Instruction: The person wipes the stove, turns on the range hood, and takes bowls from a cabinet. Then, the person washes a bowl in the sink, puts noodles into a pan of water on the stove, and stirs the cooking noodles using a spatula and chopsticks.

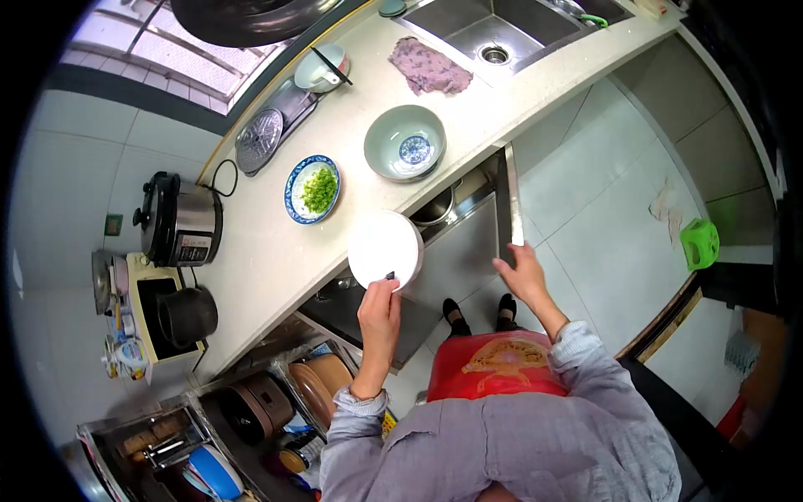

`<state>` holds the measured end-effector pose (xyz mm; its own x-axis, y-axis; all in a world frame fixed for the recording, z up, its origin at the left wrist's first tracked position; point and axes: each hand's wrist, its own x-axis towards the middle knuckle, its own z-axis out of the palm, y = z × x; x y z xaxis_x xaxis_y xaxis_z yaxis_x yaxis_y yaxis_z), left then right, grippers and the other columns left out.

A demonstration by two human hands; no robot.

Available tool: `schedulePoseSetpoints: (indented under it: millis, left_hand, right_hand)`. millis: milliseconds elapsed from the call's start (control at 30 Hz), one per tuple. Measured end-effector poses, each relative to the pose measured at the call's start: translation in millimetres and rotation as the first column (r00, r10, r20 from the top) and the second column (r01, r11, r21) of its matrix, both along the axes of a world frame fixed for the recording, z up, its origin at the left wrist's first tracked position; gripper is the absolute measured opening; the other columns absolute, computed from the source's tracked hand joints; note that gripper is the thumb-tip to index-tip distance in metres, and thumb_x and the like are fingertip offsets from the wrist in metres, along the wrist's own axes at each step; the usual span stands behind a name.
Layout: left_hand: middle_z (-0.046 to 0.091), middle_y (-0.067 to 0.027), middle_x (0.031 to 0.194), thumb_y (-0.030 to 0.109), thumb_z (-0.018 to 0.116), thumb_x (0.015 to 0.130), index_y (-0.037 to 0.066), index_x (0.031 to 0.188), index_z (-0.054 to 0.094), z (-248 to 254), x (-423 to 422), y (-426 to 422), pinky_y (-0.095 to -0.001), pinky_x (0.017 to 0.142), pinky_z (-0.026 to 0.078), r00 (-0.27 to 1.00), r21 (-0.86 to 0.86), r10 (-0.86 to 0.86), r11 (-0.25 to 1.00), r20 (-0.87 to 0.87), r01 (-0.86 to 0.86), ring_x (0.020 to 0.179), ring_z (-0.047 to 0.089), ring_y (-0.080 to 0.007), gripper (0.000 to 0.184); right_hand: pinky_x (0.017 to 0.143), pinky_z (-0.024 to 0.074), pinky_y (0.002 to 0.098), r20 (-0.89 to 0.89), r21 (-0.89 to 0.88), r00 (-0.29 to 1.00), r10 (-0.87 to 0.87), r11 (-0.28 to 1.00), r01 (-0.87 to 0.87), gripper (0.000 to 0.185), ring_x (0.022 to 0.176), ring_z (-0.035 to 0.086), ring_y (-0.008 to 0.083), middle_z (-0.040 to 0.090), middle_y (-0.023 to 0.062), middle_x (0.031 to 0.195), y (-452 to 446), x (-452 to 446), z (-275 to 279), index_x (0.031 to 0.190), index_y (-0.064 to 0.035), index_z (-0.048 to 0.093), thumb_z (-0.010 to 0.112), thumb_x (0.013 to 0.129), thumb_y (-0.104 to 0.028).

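Observation:
My left hand [381, 320] is closed at the near rim of a round white bowl [381, 238], which overlaps the counter's front edge. A small dark thing [391, 275] shows at its fingertips against the white; I cannot make out what it is. My right hand [525, 278], fingers apart, is at the near end of the front panel [514, 201] of a pulled-out drawer. Inside the drawer a metal pot [437, 209] is partly hidden under the counter. Beyond the white bowl stand a blue-rimmed plate [290, 201] of chopped greens [319, 191] and a grey-green bowl [381, 146].
A purple cloth [427, 67] lies beside the sink [535, 29]. Chopsticks [330, 65] rest across a bowl [311, 79] near a grater [259, 140]. An electric cooker [180, 222] and a dark pot [188, 316] are at left. Below is an open drawer [196, 410] of kitchenware.

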<state>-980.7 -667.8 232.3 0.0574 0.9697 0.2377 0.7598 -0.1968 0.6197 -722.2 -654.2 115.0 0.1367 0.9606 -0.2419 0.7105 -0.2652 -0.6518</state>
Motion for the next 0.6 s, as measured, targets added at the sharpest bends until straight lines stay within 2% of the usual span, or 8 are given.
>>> schedulePoseSetpoints:
  millis: [33, 167, 300, 333, 433, 467, 533, 600]
  left_hand:
    - [0.054, -0.0150, 0.082, -0.007, 0.056, 0.070, 0.001, 0.087, 0.054, 1, 3, -2, -0.0355, 0.065, 0.045, 1.000, 0.010, -0.005, 1.000, -0.012, 0.005, 0.076, 0.056, -0.0314, 0.019]
    - [0.055, -0.0132, 0.083, -0.006, 0.057, 0.069, 0.003, 0.087, 0.055, 10, 16, -10, -0.0360, 0.064, 0.045, 0.996, 0.021, -0.060, 0.998, -0.068, 0.062, 0.074, 0.055, -0.0307, 0.020]
    - [0.056, -0.0097, 0.083, -0.005, 0.058, 0.068, 0.004, 0.088, 0.055, 25, 33, -5, -0.0360, 0.061, 0.045, 0.989, 0.102, -0.091, 0.990, -0.114, 0.103, 0.069, 0.054, -0.0303, 0.022]
    - [0.057, -0.0127, 0.096, -0.002, 0.060, 0.070, 0.006, 0.099, 0.056, 24, 28, -3, -0.0356, 0.071, 0.046, 0.986, 0.022, -0.101, 0.994, -0.130, 0.104, 0.083, 0.055, -0.0334, 0.030]
    - [0.050, -0.0180, 0.115, 0.001, 0.061, 0.073, 0.007, 0.116, 0.051, 35, 20, 5, -0.0358, 0.087, 0.041, 0.997, 0.130, 0.063, 0.989, 0.050, -0.069, 0.106, 0.049, -0.0356, 0.044]
    - [0.041, -0.0214, 0.127, 0.005, 0.061, 0.076, 0.005, 0.125, 0.042, 25, 4, 0, -0.0379, 0.098, 0.032, 0.993, 0.136, 0.115, 0.984, 0.029, -0.118, 0.122, 0.035, -0.0354, 0.053]
    - [0.033, -0.0204, 0.132, 0.006, 0.058, 0.078, 0.001, 0.127, 0.037, 2, -17, -10, -0.0385, 0.100, 0.028, 0.823, -0.009, 0.448, 0.880, 0.348, -0.475, 0.125, 0.030, -0.0337, 0.053]
    - [0.034, -0.0207, 0.130, 0.007, 0.060, 0.076, 0.000, 0.129, 0.033, -56, -63, -33, -0.0386, 0.099, 0.028, 0.716, -0.022, 0.682, 0.726, 0.148, -0.687, 0.120, 0.034, -0.0321, 0.059]
  right_hand:
    - [0.082, 0.0423, 0.0378, -0.250, -0.126, 0.968, 0.027, 0.990, -0.060, 0.057, 0.093, 0.053, 0.0343, 0.048, 0.0227, 0.115, 8, -2, 17, 0.117, 0.0004, 0.047, 0.055, 0.079, -0.041]
    - [0.074, 0.0461, 0.0311, -0.682, 0.071, 0.721, 0.124, 0.992, -0.103, 0.046, 0.085, 0.056, 0.0193, 0.055, 0.0102, 0.106, 20, -48, 83, 0.121, -0.0025, 0.044, 0.054, 0.084, -0.028]
    - [0.052, 0.0471, 0.0251, -0.745, 0.139, 0.646, 0.168, 0.986, -0.097, 0.050, 0.066, 0.056, 0.0143, 0.053, 0.0123, 0.100, 35, -77, 111, 0.127, -0.0049, 0.028, 0.048, 0.082, -0.014]
    - [0.051, 0.0467, 0.0250, -0.763, 0.119, 0.633, 0.135, 0.991, -0.067, 0.049, 0.065, 0.055, 0.0138, 0.053, 0.0124, 0.099, 41, -79, 119, 0.126, -0.0045, 0.028, 0.045, 0.080, -0.011]
    - [0.046, 0.0463, 0.0258, -0.808, 0.071, 0.583, 0.082, 0.997, -0.042, 0.051, 0.061, 0.056, 0.0157, 0.054, 0.0144, 0.096, 67, -81, 136, 0.125, -0.0027, 0.030, 0.038, 0.074, -0.004]
    - [0.046, 0.0467, 0.0266, -0.812, 0.066, 0.578, 0.083, 0.997, -0.050, 0.051, 0.059, 0.056, 0.0171, 0.055, 0.0157, 0.095, 77, -81, 144, 0.124, -0.0022, 0.031, 0.039, 0.075, -0.005]
    - [0.044, 0.0461, 0.0262, -0.827, 0.084, 0.548, 0.125, 0.991, -0.100, 0.050, 0.051, 0.055, 0.0158, 0.057, 0.0153, 0.090, 95, -84, 152, 0.124, -0.0016, 0.032, 0.040, 0.075, -0.006]
    - [0.043, 0.0462, 0.0248, -0.832, 0.005, 0.544, 0.110, 0.982, -0.191, 0.053, 0.056, 0.055, 0.0148, 0.055, 0.0136, 0.095, 112, -98, 151, 0.126, -0.0020, 0.032, 0.039, 0.074, -0.004]
